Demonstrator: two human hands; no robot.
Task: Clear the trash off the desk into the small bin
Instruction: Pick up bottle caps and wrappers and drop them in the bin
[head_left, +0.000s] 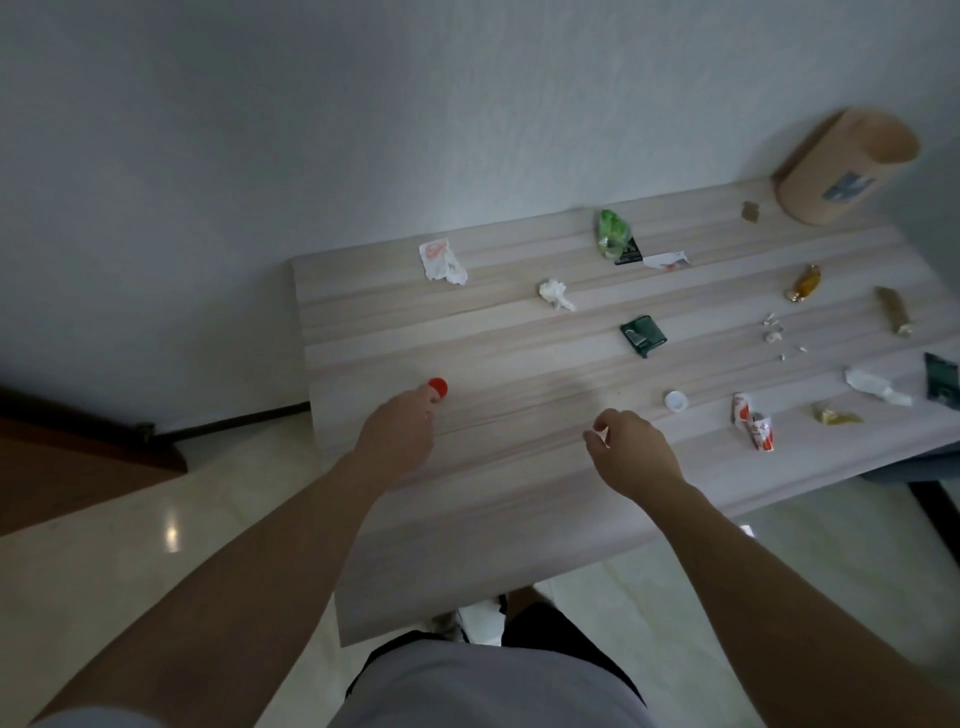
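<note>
- A person stands at the near edge of a pale wood desk (493, 493), both bare arms stretched over it, with litter scattered across the far and right parts of the top.
- The left hand (397, 431) reaches for a red bottle cap (437, 388) near the desk's left edge. Its fingertips cover the cap's near side, so it is not clear whether they pinch it or only touch it.
- The right hand (631, 449) hovers over bare wood with its fingers loosely curled and nothing visible in them. It appears poised for the white cap (676, 400) just beyond it.
- The small bin (821, 166), a tan cylinder with its mouth open, stands at the far right corner against the wall, well apart from both hands. Each piece probably has to be carried across the desk to it.
- Nothing on the desk looks gathered. A crumpled tissue (556, 294), a dark green packet (643, 336), a bright green wrapper (612, 234) and a red-and-white wrapper (753, 421) lie apart from one another.
- Small white crumbs (774, 332) near the right side look hardest to pinch and may need sweeping together.
- The task appears to be at its start, with the cap nearest the left hand the likely first pick.
</note>
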